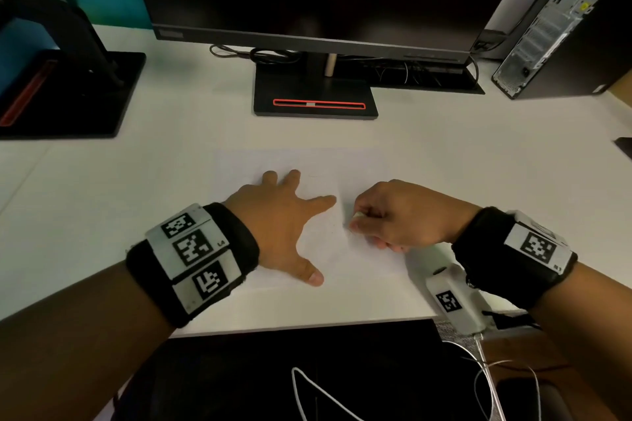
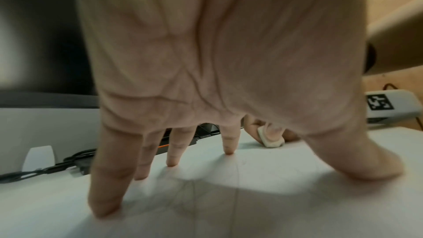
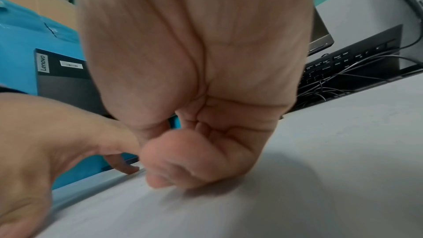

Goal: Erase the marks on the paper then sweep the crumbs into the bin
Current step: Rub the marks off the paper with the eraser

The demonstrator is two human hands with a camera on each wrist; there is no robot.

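Paper (image 1: 369, 164) was the biggest thing in play, one white sheet flat on the desk (image 1: 102, 188), and it lay right under both sets of your fingers. Your left hand (image 1: 277, 219) was spread wide with straight fingers (image 2: 172, 153), tips and thumb pressed down on the sheet, holding nothing, just pinning it. Good call, I'd say: keep that spread close beside the rubbing spot so the sheet can't buckle or tear.

Your right hand (image 1: 400, 215) was curled up tight, pinching one small white eraser (image 2: 269, 138) between thumb and fingertips, its bottom edge touching the paper just past your left index tip. From the right wrist view the eraser was hidden behind your knuckles, so I couldn't tell how much of it stuck out.

My take for this step: short strokes moving away from the pinning fingers, light pressure, and work each mark fully before shifting the left hand.

Marks looked very faint. I could make out thin pencil lines near your left fingertips in the wrist view, too faint to count. Crumbs: couldn't see any clearly. Bin: none in any view, so the sweeping part wasn't started yet, I reckon.
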